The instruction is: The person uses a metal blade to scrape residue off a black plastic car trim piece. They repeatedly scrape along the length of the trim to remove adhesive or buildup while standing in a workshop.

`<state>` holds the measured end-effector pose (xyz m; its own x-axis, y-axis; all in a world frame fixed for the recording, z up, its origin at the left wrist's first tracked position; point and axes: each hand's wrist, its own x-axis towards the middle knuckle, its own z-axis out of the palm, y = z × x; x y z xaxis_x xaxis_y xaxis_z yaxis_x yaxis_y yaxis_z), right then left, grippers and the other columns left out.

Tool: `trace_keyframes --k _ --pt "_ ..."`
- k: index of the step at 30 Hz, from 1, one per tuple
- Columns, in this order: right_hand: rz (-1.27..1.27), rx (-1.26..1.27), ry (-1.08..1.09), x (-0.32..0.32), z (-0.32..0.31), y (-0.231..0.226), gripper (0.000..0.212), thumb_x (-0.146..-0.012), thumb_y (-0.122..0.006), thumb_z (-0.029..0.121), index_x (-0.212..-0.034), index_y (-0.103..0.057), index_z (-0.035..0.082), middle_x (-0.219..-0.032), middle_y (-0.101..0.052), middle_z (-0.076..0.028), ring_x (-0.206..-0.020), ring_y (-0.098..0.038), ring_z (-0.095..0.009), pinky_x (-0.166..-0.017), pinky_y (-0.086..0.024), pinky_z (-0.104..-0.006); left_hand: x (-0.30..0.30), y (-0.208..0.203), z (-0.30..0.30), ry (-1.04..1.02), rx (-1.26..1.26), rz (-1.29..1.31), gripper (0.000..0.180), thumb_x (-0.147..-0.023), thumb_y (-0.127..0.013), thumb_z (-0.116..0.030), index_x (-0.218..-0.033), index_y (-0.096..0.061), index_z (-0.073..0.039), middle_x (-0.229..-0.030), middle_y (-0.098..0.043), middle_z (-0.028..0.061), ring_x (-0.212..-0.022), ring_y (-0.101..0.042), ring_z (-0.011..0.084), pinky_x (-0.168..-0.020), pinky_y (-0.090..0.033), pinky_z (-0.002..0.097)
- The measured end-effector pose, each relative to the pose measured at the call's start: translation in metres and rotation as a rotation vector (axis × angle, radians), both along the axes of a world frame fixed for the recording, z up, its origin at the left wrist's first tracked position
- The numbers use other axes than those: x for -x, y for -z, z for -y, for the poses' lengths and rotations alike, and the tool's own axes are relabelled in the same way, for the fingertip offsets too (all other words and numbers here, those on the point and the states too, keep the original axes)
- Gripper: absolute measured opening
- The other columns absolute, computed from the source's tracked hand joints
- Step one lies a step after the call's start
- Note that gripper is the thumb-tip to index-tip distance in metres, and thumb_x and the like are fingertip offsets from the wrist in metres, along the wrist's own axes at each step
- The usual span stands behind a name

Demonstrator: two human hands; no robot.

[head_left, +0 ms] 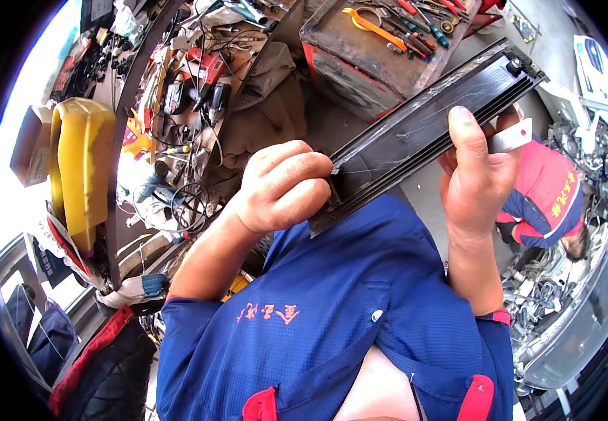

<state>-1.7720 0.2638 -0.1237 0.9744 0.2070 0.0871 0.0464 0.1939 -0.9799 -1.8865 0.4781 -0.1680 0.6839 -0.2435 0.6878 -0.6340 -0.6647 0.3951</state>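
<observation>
Left hand (284, 186) gripped one end of black trim panel (413, 133); right hand (478, 168), its edge plus white strip (511, 137): divided hold risked slipping.

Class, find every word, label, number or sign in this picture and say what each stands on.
Described, not copied out:
Blue shirt, chest: red characters.
Co-worker's red-and-blue top: yellow characters.
Dark flat item, far left: pale marks, too small to read.
Held black strip: no readable text.
</observation>
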Motion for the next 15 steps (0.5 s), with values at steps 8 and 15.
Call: trace_keyframes --k 8,15 --pt "0.063 0.01 -0.068 -0.052 0.023 -0.004 0.023 -0.098 -0.07 0.006 -0.118 -0.061 0.002 -0.083 -0.062 0.003 -0.058 -0.049 -0.002 -0.049 -0.039 -0.0215 -0.035 -0.005 0.04 -0.177 0.323 0.168 0.019 -0.081 -0.073 -0.007 -0.095 -0.06 -0.005 -0.088 -0.067 0.0123 -0.066 -0.063 0.0249 -0.055 -0.052 0.0351" --pt "0.012 0.031 -0.096 -0.089 0.04 -0.014 0.021 -0.098 -0.072 0.009 -0.116 -0.063 0.004 -0.081 -0.062 0.004 -0.059 -0.052 -0.003 -0.05 -0.042 -0.0211 -0.062 -0.015 0.065 -0.197 0.259 0.182 0.025 -0.072 -0.073 -0.006 -0.092 -0.06 -0.002 -0.087 -0.066 0.0148 -0.064 -0.061 0.0266 -0.056 -0.052 0.0356"
